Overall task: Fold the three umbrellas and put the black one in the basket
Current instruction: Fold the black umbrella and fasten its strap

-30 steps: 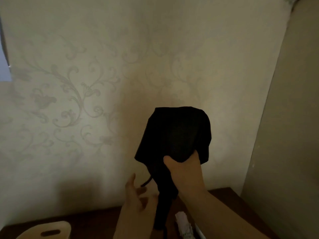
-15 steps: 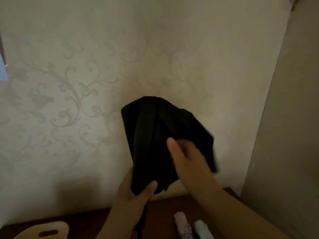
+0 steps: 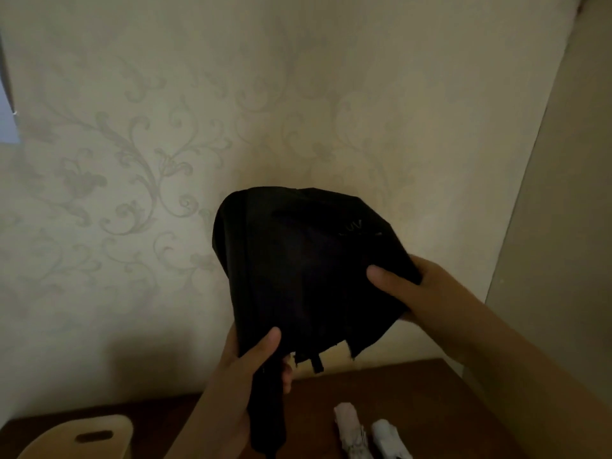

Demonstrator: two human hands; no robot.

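I am holding the black umbrella [image 3: 308, 270] up in front of the wall [image 3: 165, 160], above the far edge of the table [image 3: 397, 389]. Its canopy is hanging loose and bunched, not yet wrapped. There is some pale lettering on the cloth near the upper right, but it is too faint and blurred for me to read. A short black strap [image 3: 317, 362] is dangling from the lower hem.

My left hand [image 3: 251, 369] is gripping the umbrella low down, thumb pressing on the front of the cloth and fingers curling round the stem behind. My right hand [image 3: 410, 293] is pinching the canopy's right edge, thumb lying across the front, fingers hidden behind the cloth.

Compared with half a second ago, the canopy is spreading wider and rounder, and my right hand is sitting further out to the right, drawing the cloth that way. My left hand is keeping the same low grip. A second ago that hand was open and only reaching for the umbrella.

On the table below, the pink umbrella [image 3: 351, 432] and the white umbrella [image 3: 389, 440] are lying folded, just beside each other, near the bottom edge of the view. The basket [image 3: 96, 437], a pale one with a slot handle, is showing at the lower left, well apart from the black umbrella.
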